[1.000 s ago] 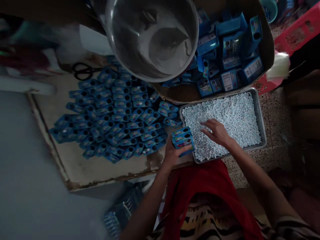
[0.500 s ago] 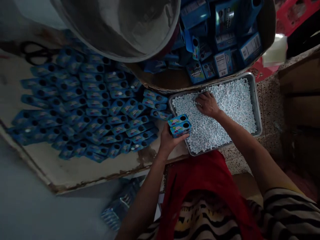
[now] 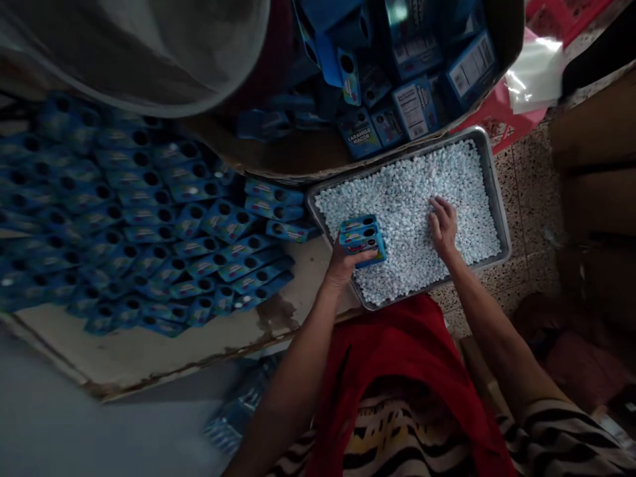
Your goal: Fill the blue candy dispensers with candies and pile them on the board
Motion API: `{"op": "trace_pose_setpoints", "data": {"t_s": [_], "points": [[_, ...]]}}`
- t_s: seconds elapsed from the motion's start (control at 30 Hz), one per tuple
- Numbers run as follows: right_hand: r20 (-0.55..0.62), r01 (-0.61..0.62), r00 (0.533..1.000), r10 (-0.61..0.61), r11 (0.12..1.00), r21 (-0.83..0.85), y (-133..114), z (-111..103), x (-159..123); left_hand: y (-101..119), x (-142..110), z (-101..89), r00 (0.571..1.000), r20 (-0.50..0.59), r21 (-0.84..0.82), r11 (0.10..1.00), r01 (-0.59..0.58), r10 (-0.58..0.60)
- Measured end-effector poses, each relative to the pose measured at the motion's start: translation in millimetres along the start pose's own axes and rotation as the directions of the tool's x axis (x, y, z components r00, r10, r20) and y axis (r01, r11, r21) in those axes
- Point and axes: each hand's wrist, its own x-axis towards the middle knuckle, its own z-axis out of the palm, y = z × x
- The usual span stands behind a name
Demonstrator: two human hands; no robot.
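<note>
In the head view, a worn, pale tabletop (image 3: 199, 344) with a chipped, stained edge runs across the left half. Packed over it are many small blue boxes (image 3: 144, 215), their dark round openings showing. At its right end lies a metal tray (image 3: 501, 215) spread with small pale pieces (image 3: 412, 268); what supports its right side is hidden. The left hand (image 3: 342, 265) has its grip closed around a few blue boxes (image 3: 358, 233) over the tray's left part. The right hand (image 3: 444, 224) is at the pieces, grip loosely open, fingers bent; whether it pinches any is unclear.

Beyond the tray, a carton (image 3: 278, 162) holds larger blue packages (image 3: 415, 109), beside a big metal bowl (image 3: 199, 53). To the right are red plastic furniture (image 3: 571, 20), speckled floor tiles (image 3: 536, 218) and brown boxes (image 3: 591, 132) in shadow.
</note>
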Motion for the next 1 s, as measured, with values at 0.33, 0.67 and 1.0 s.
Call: {"op": "trace_pose_setpoints", "data": {"t_s": [0.33,0.67,1.0], "points": [[0.053,-0.414,0.869,0.492,0.663,0.623,-14.7,39.7,-11.8,12.9,14.6,86.9,0.964,0.262,-0.052,0.996,0.070,-0.054],[0.334,-0.454,0.856,0.395,0.268,0.850,-44.2,3.3,1.0,21.2,5.0,44.7,0.933,0.154,0.449,0.819,-0.358,0.324],[0.162,-0.247,0.968,0.194,0.595,0.765,-132.4,-20.7,-4.8,22.9,2.0,47.1,0.919,0.155,0.609,0.697,-0.378,0.363]]}}
